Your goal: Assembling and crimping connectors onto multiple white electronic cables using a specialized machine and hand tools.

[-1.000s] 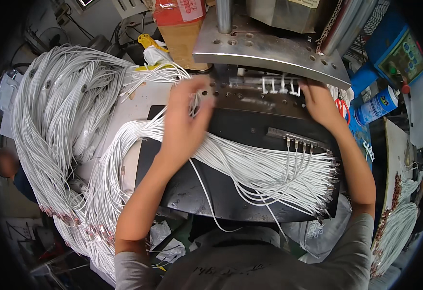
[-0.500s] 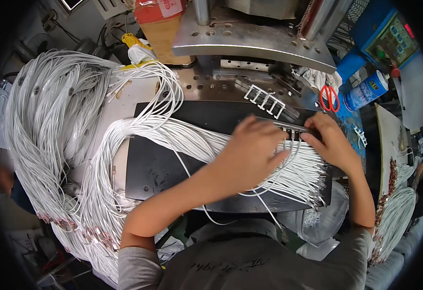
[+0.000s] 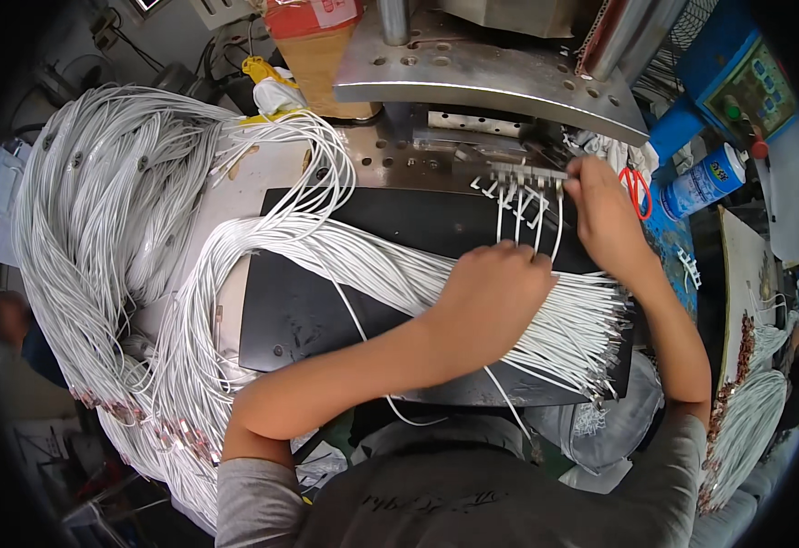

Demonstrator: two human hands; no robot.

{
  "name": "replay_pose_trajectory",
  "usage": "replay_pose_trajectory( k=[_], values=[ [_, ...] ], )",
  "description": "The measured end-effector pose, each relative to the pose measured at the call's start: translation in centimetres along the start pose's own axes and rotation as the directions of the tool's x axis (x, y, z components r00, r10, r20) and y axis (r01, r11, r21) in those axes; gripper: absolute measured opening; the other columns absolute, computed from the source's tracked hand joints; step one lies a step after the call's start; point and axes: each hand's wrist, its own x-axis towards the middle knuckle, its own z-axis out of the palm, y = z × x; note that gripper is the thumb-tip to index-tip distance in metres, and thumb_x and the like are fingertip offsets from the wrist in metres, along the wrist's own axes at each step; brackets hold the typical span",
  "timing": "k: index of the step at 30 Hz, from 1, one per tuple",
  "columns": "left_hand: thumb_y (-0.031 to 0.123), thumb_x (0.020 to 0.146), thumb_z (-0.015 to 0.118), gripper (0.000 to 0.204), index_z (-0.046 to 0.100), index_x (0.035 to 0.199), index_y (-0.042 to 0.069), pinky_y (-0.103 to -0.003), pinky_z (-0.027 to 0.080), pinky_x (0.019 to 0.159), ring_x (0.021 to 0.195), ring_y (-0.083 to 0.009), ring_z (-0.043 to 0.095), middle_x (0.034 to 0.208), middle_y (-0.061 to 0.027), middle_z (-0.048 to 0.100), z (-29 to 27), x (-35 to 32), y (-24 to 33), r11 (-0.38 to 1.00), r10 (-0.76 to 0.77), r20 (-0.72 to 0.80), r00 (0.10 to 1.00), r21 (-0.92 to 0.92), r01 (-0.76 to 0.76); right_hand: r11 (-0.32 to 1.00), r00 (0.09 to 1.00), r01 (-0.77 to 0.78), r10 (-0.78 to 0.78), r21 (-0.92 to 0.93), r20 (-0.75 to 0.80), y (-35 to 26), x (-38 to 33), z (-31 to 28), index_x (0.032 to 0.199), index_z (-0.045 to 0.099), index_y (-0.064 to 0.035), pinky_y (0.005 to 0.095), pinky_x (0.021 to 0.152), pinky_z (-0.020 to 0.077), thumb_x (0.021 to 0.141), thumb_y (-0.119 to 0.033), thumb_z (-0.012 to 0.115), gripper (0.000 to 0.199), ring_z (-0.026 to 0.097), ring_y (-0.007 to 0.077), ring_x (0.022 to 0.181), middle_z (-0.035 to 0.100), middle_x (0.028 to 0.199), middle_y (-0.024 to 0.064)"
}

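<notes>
My left hand [image 3: 498, 297] is closed around several white cables [image 3: 537, 233], just over a thick cable bundle. Those cables run up from it to a narrow metal bar [image 3: 529, 172], where their ends meet the bar. At the bar's right end my right hand [image 3: 608, 215] pinches it, holding it raised near the press. Behind the held cables lies a white moulded plastic frame [image 3: 488, 189], partly hidden. The bundle of white cables [image 3: 354, 251] stretches across a black board [image 3: 409, 205], its metal-tipped ends [image 3: 614, 342] fanned out at the right.
A steel press plate [image 3: 491, 80] stands at the back. To the right are red-handled scissors [image 3: 638, 194], a blue spray can [image 3: 705, 183] and a blue control box [image 3: 751, 87]. Large cable heaps lie left [image 3: 98, 228] and right [image 3: 748, 429]. A clear plastic bag [image 3: 614, 429] hangs below the board.
The metal bar has come up off the board toward the press with my right hand. My left hand has moved slightly right and down, and the cables now stretch between both hands.
</notes>
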Motion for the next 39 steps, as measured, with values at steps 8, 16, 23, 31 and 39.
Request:
replay_pose_trajectory(
  k=[8,16,23,31,39],
  values=[
    [0.025,0.099,0.061,0.033,0.068,0.082,-0.003,-0.054,0.053,0.079,0.083,-0.0448,0.068,0.084,-0.0232,0.070,-1.2,8.4,-8.8,0.996,-0.061,-0.069,0.996,-0.073,0.056,0.997,0.998,-0.036,0.032,-0.064,-0.055,10.2,9.4,7.5,0.128,0.061,-0.0007,0.0452,0.108,0.0471,0.102,-0.016,0.054,0.031,0.060,0.0395,0.119,0.061,0.133,0.0244],
    [0.028,0.100,0.061,0.033,0.070,0.087,-0.001,-0.051,0.053,0.084,0.089,-0.0430,0.069,0.087,-0.0218,0.071,-1.6,8.7,-10.9,0.990,-0.115,-0.139,0.984,0.068,0.125,0.962,0.987,0.103,-0.130,-0.252,-0.095,12.5,11.3,8.5,0.127,0.065,-0.0036,0.0416,0.108,0.0479,0.104,-0.023,0.054,0.032,0.062,0.0343,0.119,0.065,0.131,0.0225],
    [0.033,0.101,0.061,0.034,0.071,0.116,0.004,-0.051,0.044,0.106,0.120,-0.0391,0.062,0.115,-0.0187,0.071,-1.1,7.5,-10.9,0.975,-0.148,-0.220,0.964,0.133,0.180,0.991,0.996,0.037,-0.027,-0.132,0.081,5.7,9.1,5.7,0.130,0.064,-0.0044,0.0473,0.103,0.0484,0.107,-0.028,0.053,0.035,0.061,0.0429,0.119,0.068,0.125,0.0222],
    [0.036,0.101,0.059,0.049,0.061,0.142,0.009,-0.064,0.027,0.118,0.142,-0.0353,0.046,0.147,-0.0141,0.055,0.8,7.5,-13.7,0.861,0.071,-0.503,0.861,0.467,0.202,0.990,0.988,0.143,-0.143,-0.004,0.059,-1.1,6.6,4.5,0.139,0.058,-0.0062,0.0506,0.101,0.0473,0.108,-0.035,0.052,0.043,0.059,0.0484,0.118,0.066,0.126,0.0266],
    [0.037,0.102,0.058,0.052,0.057,0.144,0.006,-0.061,0.026,0.120,0.145,-0.0367,0.044,0.150,-0.0149,0.054,-0.9,7.6,-13.5,0.841,-0.032,-0.387,0.921,0.487,0.234,0.959,0.947,0.269,-0.279,-0.084,-0.159,-0.5,7.8,5.2,0.141,0.056,-0.0036,0.0501,0.100,0.0472,0.108,-0.033,0.052,0.044,0.059,0.0479,0.116,0.065,0.125,0.0263]
  ],
)
